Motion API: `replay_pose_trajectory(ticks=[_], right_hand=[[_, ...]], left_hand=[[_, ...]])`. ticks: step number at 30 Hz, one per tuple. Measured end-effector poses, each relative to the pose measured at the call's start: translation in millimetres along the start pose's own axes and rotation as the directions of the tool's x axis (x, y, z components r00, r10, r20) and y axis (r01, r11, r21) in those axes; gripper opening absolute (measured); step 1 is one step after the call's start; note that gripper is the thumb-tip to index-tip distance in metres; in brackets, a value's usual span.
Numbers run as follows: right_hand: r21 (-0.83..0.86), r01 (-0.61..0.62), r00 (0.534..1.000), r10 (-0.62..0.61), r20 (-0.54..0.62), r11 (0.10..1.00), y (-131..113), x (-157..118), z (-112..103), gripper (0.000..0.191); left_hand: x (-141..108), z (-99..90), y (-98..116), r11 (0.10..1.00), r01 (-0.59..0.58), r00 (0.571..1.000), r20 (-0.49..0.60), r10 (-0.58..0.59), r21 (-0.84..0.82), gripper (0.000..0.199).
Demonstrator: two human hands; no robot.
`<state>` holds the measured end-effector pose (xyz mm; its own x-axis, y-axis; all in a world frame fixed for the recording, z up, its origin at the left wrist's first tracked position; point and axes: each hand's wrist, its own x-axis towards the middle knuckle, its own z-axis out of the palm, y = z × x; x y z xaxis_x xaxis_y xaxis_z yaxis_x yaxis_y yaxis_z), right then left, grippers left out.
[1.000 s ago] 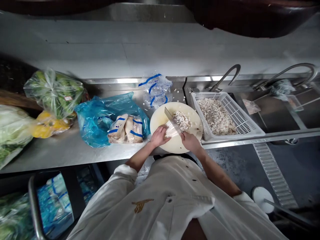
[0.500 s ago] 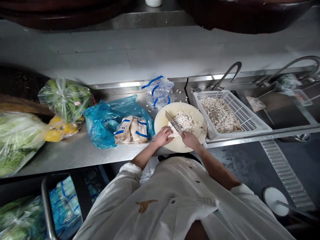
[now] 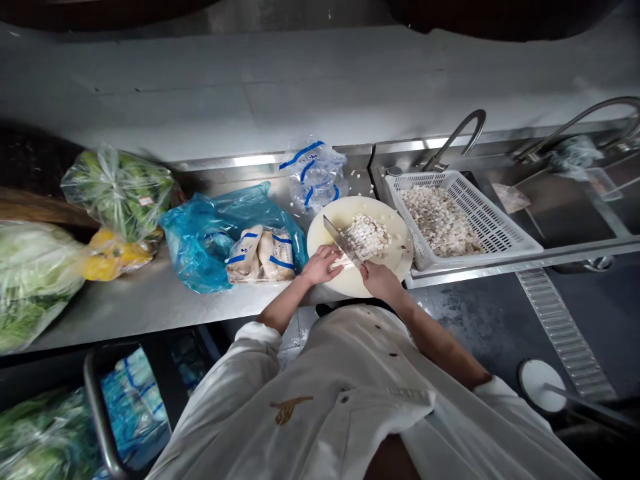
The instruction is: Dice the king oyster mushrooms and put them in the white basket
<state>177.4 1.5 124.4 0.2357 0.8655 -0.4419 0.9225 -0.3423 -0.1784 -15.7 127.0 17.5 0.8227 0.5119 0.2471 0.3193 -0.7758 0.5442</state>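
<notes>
On a round pale cutting board point(image 3: 350, 287) lies a heap of small diced white pieces point(image 3: 369, 235). My right hand point(image 3: 383, 281) grips the handle of a knife point(image 3: 343, 241), whose broad blade points up and left across the board. Just left of the blade, my left hand point(image 3: 323, 265) rests at the board's lower left with its fingers bent over a white piece, mostly hidden by fingers and blade. Right of the board, a white perforated basket point(image 3: 510, 237) holds many diced pieces point(image 3: 440, 223).
A blue plastic bag point(image 3: 193, 247) with packs of mushrooms point(image 3: 263, 255) lies left of the board. Clear wrappers point(image 3: 320, 175) lie behind it. Bagged greens point(image 3: 123, 193), yellow vegetables point(image 3: 113, 255) and lettuce point(image 3: 37, 280) sit farther left. A faucet point(image 3: 457, 137) arches behind the basket.
The knife blade and my left hand have shifted slightly left relative to the board, and less of the white piece shows between them. The whole view has tilted a little downward.
</notes>
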Motion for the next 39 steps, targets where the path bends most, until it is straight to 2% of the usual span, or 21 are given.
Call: replay_pose_trajectory(ticks=[4,9,11,14,16,19,22,26,32,39], right_hand=[[0.008,-0.014,0.998,0.014,0.068,1.0,-7,5,3,0.042],[-0.018,0.053,0.999,-0.053,-0.01,0.998,-6,2,-2,0.041],[-0.008,0.055,0.998,-0.055,-0.019,0.998,-6,-3,1,0.041],[0.0,0.028,0.999,-0.028,0.042,1.0,-9,-2,8,0.04],[-0.009,0.025,0.998,-0.024,0.059,1.0,-11,1,10,0.039],[-0.02,0.05,0.999,-0.05,0.013,0.999,-10,1,9,0.04],[-0.016,0.058,0.998,-0.058,0.0,0.998,-10,-6,11,0.041],[-0.013,0.049,0.997,-0.048,0.06,0.999,-13,-11,13,0.04],[-0.009,0.084,0.993,-0.083,0.089,0.996,-12,-17,12,0.042],[0.005,0.13,0.985,-0.13,0.117,0.991,-16,-25,13,0.041]], left_hand=[[-7,-5.7,4,1.0,-0.016,0.998,0.053,0.016,0.003,0.036],[-25,-18.8,-1,1.0,-0.016,0.998,0.068,0.016,-0.002,0.037],[-34,-15.0,-1,1.0,0.002,0.996,0.085,-0.003,0.013,0.035],[-44,1.8,10,0.998,0.044,0.996,0.077,-0.047,0.038,0.03],[-45,14.0,19,0.993,0.09,0.995,0.026,-0.092,0.074,0.03],[-42,24.1,29,0.98,0.164,0.986,-0.054,-0.159,0.113,0.032],[-39,24.3,30,0.985,0.148,0.989,-0.038,-0.146,0.087,0.034],[-44,21.1,30,0.994,0.099,0.995,0.021,-0.1,0.045,0.038],[-55,23.3,36,0.986,0.151,0.989,-0.015,-0.15,0.067,0.028],[-60,20.2,43,0.989,0.123,0.992,-0.048,-0.119,0.082,0.025]])
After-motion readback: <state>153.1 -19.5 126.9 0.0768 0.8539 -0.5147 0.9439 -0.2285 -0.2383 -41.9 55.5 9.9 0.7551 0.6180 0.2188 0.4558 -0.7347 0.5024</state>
